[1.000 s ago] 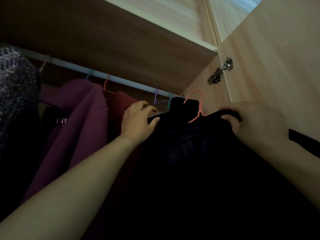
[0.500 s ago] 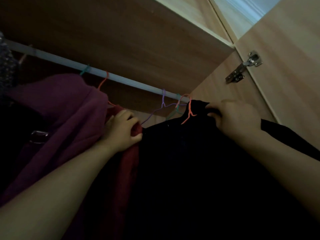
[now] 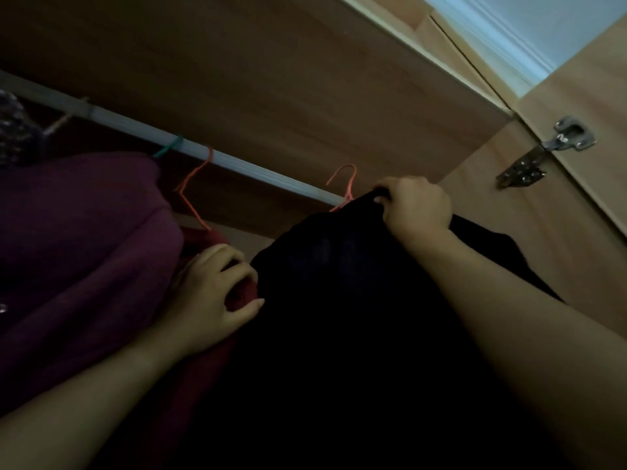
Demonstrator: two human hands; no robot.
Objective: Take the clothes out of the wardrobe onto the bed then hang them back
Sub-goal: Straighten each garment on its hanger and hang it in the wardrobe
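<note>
Working mid-task, judging by the wardrobe: counting three garments on the rail, handling a fourth. Not seeing the bed, so not calling it unloading or re-hanging. Reading the rail left to right: finding a patterned garment at far left, then a purple garment under a green hook, then a red garment under an orange hanger. Clutching a fold of the red garment with the left hand, holding it off the black garment. Gripping the black garment's shoulder with the right hand, just beside a second orange hanger; holding its hook up near the rail's right end, not clearly seated. Passing the hinge and open door at far right.
</note>
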